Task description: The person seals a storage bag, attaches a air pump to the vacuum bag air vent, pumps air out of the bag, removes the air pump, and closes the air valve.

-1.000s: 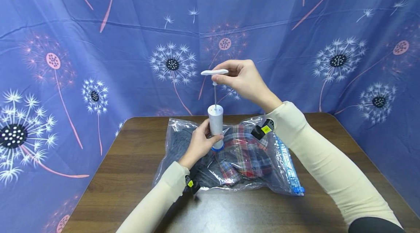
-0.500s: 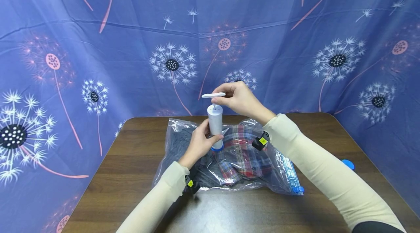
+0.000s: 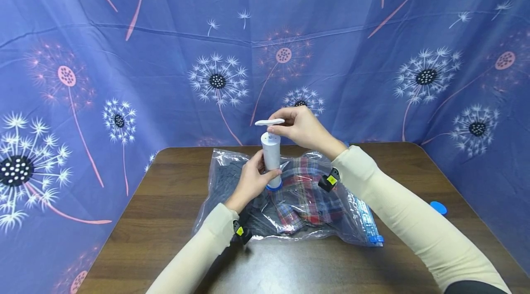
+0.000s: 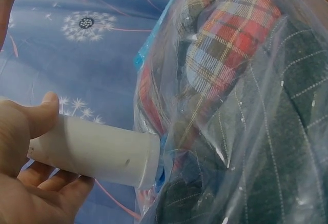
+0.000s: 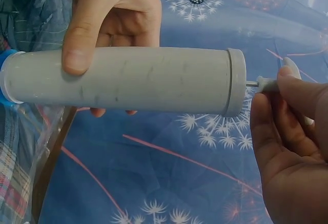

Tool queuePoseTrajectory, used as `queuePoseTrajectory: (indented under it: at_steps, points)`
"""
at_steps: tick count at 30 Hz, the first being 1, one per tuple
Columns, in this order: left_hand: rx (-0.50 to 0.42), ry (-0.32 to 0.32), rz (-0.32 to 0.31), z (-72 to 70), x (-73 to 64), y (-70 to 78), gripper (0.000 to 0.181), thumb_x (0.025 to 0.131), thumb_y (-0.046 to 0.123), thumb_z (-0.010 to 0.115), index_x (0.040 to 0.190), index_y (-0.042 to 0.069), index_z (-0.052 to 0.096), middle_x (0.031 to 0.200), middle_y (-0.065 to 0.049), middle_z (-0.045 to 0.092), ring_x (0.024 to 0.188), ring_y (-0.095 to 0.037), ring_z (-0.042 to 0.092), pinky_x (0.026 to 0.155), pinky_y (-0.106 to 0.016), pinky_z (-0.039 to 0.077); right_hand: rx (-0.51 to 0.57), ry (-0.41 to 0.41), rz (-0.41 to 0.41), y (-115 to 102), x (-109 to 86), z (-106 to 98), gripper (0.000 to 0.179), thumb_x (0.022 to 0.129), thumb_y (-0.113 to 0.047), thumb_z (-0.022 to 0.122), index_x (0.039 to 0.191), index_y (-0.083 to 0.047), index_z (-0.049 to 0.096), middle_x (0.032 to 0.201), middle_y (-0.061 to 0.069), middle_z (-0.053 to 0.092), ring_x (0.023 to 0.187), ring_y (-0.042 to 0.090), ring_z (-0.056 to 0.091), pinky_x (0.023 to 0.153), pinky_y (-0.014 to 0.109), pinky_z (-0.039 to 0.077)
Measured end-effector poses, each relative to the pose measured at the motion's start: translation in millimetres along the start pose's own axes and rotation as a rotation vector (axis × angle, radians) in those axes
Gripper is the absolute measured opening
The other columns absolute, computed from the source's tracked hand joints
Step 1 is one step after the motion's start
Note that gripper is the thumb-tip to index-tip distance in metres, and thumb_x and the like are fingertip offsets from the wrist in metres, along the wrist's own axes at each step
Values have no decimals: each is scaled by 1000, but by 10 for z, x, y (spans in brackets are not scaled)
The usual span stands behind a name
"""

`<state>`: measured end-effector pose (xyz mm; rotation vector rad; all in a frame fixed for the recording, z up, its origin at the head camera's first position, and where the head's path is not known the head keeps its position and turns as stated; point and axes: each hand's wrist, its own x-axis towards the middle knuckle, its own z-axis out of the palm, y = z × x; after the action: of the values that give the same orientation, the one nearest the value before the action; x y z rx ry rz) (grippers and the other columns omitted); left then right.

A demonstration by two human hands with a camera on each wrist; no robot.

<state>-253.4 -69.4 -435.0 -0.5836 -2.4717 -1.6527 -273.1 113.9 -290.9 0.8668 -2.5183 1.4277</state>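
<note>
A white hand pump (image 3: 271,152) stands upright on the blue valve (image 3: 274,187) of a clear vacuum storage bag (image 3: 232,170). Inside the bag lie a plaid shirt (image 3: 308,193) and a dark striped garment (image 4: 287,106). My left hand (image 3: 253,178) grips the pump's barrel low down, thumb across its front. With thumb and fingers my right hand (image 3: 299,126) holds the white T-handle (image 3: 269,122) just above the barrel's top. In the right wrist view a short length of metal rod (image 5: 251,84) shows between barrel and handle.
A blue round cap (image 3: 438,208) lies on the wooden table (image 3: 165,220) at the right. The bag's blue zip slider (image 3: 376,239) sits at its right front corner. A blue dandelion-print cloth (image 3: 165,77) hangs behind and at both sides.
My right hand has pushed the pump's handle down from high above the barrel to near its top, mostly in the first half second. My left hand stays put around the barrel.
</note>
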Motion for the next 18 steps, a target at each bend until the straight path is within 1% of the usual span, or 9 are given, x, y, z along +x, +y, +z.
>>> queuePoseTrajectory:
  at_steps: [4,8,10,12,18]
  points:
    - [0,13,11,-14,-38,8,62,92,19,80,147,10,52,136,-14,64,125,-32,66,103,-47,56,-38,-20,-16,23,-18,40,14,94,-15,77,106,-7,78,102,9,77,84,17,74,75,31,63]
    - [5,66,57,-34,-53,24,60,90,20,82,144,11,55,136,-13,65,123,-32,67,102,-46,57,-43,-26,-16,40,-32,69,15,94,-15,77,106,-7,77,104,9,77,87,17,75,76,31,63]
    - [-3,96,85,-47,-48,42,60,89,19,82,143,11,56,135,-13,66,121,-32,68,101,-45,57,-37,-18,-11,46,-32,68,14,94,-14,77,106,-7,77,103,10,77,88,18,76,77,32,63]
    - [-20,112,99,-56,-37,53,61,89,18,83,143,11,56,134,-14,66,118,-32,69,100,-44,58,-38,-13,-9,45,-35,60,14,94,-15,77,106,-7,77,104,10,77,89,18,76,77,32,63]
    - [-84,113,86,-70,-5,60,61,86,14,85,141,11,60,133,-16,66,117,-34,69,98,-43,59,-45,-1,-16,59,-28,53,15,94,-16,77,106,-7,78,102,9,77,87,17,75,76,31,63]
